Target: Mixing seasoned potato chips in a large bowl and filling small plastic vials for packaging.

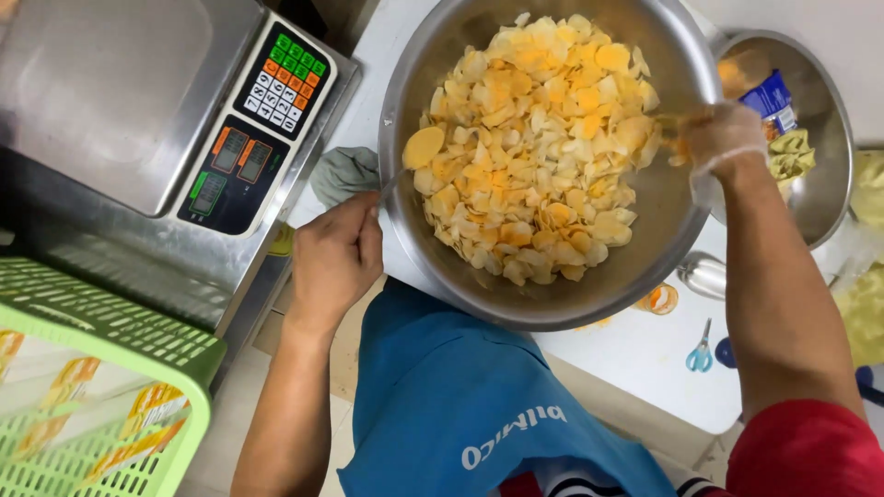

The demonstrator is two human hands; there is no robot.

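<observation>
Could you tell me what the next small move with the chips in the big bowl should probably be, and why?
Probably sweep the gloved right hand back toward the middle of the chips. It sits at the heap's right edge, the orange seasoning looks patchy with many pale chips, and the left hand grips the steel bowl rim.

Left hand [336,258] grips steel bowl [645,276]; gloved right hand [718,138] touches chips [534,138].

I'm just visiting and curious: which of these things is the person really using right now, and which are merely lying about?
In use:
left hand gripping the rim of the big bowl
gloved right hand in the chips

Lying about:
scale
green basket
small bowl
scissors
grey cloth
</observation>
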